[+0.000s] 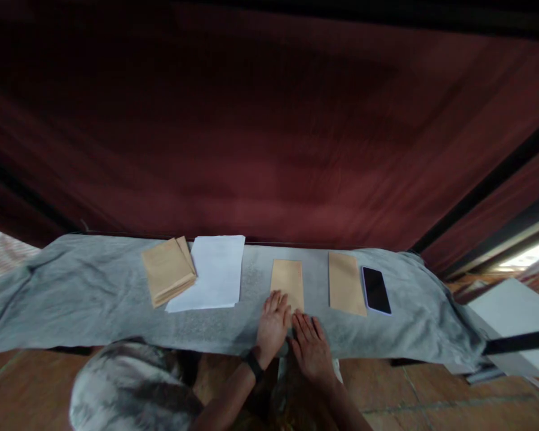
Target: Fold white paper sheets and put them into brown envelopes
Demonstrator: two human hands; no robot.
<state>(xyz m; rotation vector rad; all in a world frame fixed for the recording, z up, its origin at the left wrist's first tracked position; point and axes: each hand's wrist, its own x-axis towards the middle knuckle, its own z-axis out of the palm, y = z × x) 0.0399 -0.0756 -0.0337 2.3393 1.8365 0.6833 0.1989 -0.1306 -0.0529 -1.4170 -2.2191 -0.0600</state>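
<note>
A brown paper envelope (287, 276) lies flat on the grey cloth in front of me. My left hand (273, 320), with a dark band at the wrist, rests on the envelope's lower left part, fingers stretched out. Beside it, my right hand (311, 344) lies flat with its fingers extended, its fingertips at the envelope's lower right edge. The hands cover the near end of the envelope. To the right sits another brown envelope (347, 284), apart from both hands.
Grey cloth (94, 299) covers the narrow surface. On the left, a stack of brown envelopes (168, 269) partly overlaps white paper sheets (218, 272). A phone (376, 290) lies at the right. Behind rises a dark red panel (269, 149); a white box (516, 311) stands far right.
</note>
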